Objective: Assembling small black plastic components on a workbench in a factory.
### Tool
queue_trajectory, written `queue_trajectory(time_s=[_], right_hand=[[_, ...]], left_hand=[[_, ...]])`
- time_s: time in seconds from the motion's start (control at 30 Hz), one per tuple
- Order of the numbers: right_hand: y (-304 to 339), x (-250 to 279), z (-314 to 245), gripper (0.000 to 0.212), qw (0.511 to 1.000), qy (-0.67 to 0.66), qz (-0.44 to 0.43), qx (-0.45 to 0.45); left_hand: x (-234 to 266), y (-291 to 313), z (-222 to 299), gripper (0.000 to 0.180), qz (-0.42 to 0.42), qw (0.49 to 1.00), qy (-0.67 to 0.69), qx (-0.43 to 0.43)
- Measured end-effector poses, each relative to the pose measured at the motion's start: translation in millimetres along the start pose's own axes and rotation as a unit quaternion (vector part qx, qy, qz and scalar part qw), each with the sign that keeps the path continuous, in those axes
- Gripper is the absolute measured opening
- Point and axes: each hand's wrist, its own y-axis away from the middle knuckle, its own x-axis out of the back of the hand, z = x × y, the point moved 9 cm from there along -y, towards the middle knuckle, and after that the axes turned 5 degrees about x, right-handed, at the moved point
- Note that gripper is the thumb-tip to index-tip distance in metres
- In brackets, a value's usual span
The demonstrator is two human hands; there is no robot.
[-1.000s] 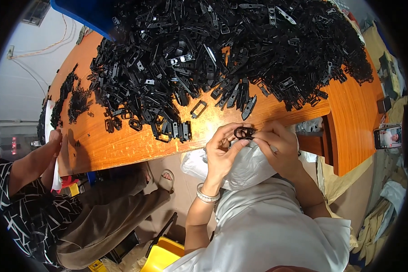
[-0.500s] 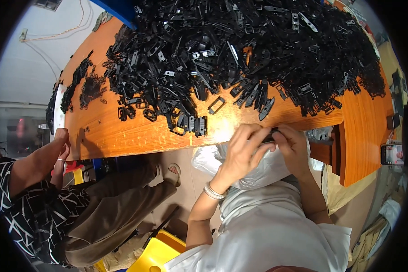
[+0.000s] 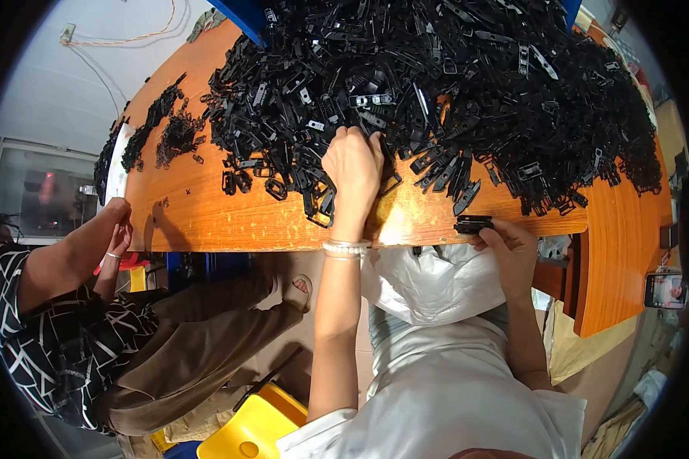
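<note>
My left hand (image 3: 354, 172) reaches over the table edge to the near side of a big heap of black plastic parts (image 3: 497, 99). Its fingers curl down among the parts, and the back of the hand hides what they grip, if anything. At the front edge of the table, my right hand (image 3: 514, 249) pinches a small black plastic part (image 3: 473, 224) between thumb and fingers. Below that edge, a white plastic bag (image 3: 421, 291) lies open over my lap. Loose parts, some narrow and pointed like this piece (image 3: 467, 197), lie between my hands.
The wooden table (image 3: 283, 229) curves away to the left, with smaller clusters of black parts (image 3: 180, 138) on it. Another person's hand (image 3: 119, 233) is at its left edge. A yellow plastic stool (image 3: 253, 428) stands at lower left. A phone (image 3: 666, 291) is at the far right.
My left hand has left my right hand and moved forward onto the heap. My right hand keeps the black part near the table edge. The view has shifted slightly.
</note>
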Motion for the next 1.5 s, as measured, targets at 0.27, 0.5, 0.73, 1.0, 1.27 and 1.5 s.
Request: queue_trajectory(time_s=[0.27, 0.5, 0.73, 1.0, 1.27, 1.5], right_hand=[[-10, 22, 17, 0.015, 1.000, 0.001, 0.002, 0.025], [-6, 26, 22, 0.015, 0.998, 0.001, 0.035, -0.047], [-9, 37, 21, 0.014, 0.994, -0.047, 0.092, -0.032], [-19, 12, -4, 0.012, 0.996, -0.063, 0.051, -0.040], [-19, -5, -17, 0.010, 0.998, 0.011, -0.051, 0.020], [-14, -6, -11, 0.007, 1.000, -0.002, -0.029, -0.010]], left_hand=[[-18, -1, 1, 0.008, -0.100, 0.969, 0.223, 0.029], [-14, 7, 57, 0.013, -0.072, 0.979, 0.171, -0.085], [7, 22, 61, 0.021, 0.031, 0.988, 0.078, -0.128], [-4, 86, 41, 0.024, -0.222, 0.880, 0.420, 0.013], [-3, 101, 44, 0.025, -0.264, 0.828, 0.493, 0.043], [0, 103, 49, 0.024, -0.244, 0.827, 0.505, 0.042]])
